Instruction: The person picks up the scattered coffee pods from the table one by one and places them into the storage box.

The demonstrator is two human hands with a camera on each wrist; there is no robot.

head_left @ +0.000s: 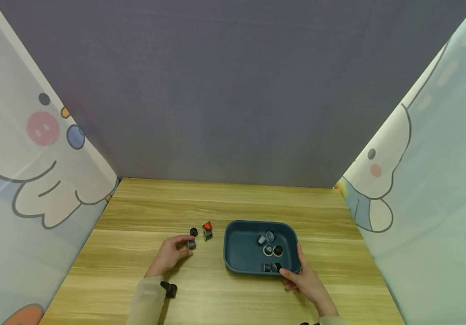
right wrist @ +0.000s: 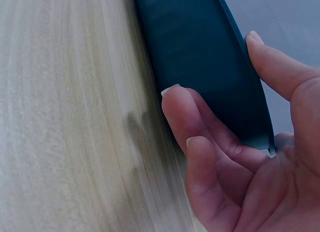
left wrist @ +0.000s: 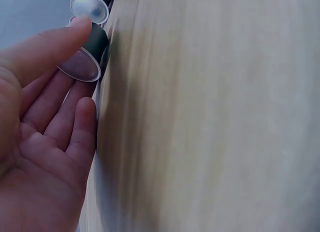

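left hand has thumb and fingers curled round a gray capsule, grip pinching across its sides; i read the side wall as an easier hold than the flat end. pressure: cannot tell. nor can i tell whether this capsule touches the wooden surface. black capsule, silver capsule and red capsule lie close together, near the fingertips.

right hand grips the blue tray at its near right corner, fingers against the outer wall; probably to steady it. six capsules lie in the tray, toward its right side.

hard to make out: two of the six sit in shadow by the near wall, outlines unclear. left wrist view cuts off a second capsule at the top; right wrist view hides the tray's contents. right sleeve runs out of view below.
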